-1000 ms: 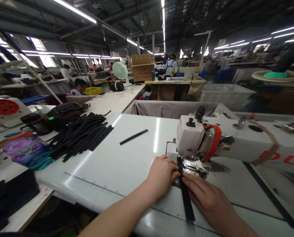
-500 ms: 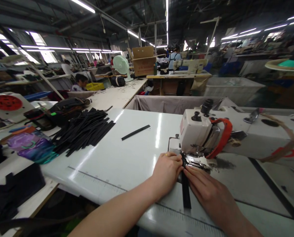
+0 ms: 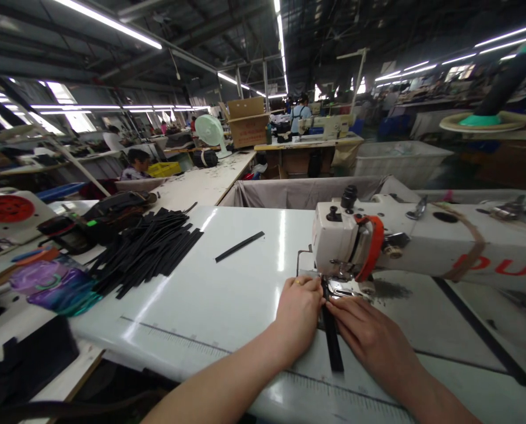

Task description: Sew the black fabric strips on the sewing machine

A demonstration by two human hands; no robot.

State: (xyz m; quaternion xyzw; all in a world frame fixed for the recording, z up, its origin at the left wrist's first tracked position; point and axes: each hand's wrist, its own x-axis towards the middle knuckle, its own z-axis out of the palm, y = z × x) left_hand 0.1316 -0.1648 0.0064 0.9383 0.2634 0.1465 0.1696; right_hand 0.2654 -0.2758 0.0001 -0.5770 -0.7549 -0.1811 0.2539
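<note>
A black fabric strip (image 3: pixel 333 347) runs from the needle area of a white sewing machine (image 3: pixel 336 235) towards me, its near end lying flat on the white tabletop. My left hand (image 3: pixel 300 306) is closed on the strip's left edge, just in front of the presser foot, with a ring on one finger. From the other side, my right hand (image 3: pixel 371 330) pinches the same strip beside the metal guide plate (image 3: pixel 342 287). The fingertips of both hands almost meet. What lies under the foot is hidden.
One loose black strip (image 3: pixel 240 246) lies left of the machine, and a heap of black strips (image 3: pixel 150 250) is farther left. Beside it sits a purple-teal pouch (image 3: pixel 53 285). Another black strip (image 3: pixel 483 330) lies at the right. A cloth-lined bin (image 3: pixel 285 191) stands behind the table.
The view has turned slightly right and tilted up, showing more of the machine's arm. Both hands keep the strip at the machine, in nearly the same place.
</note>
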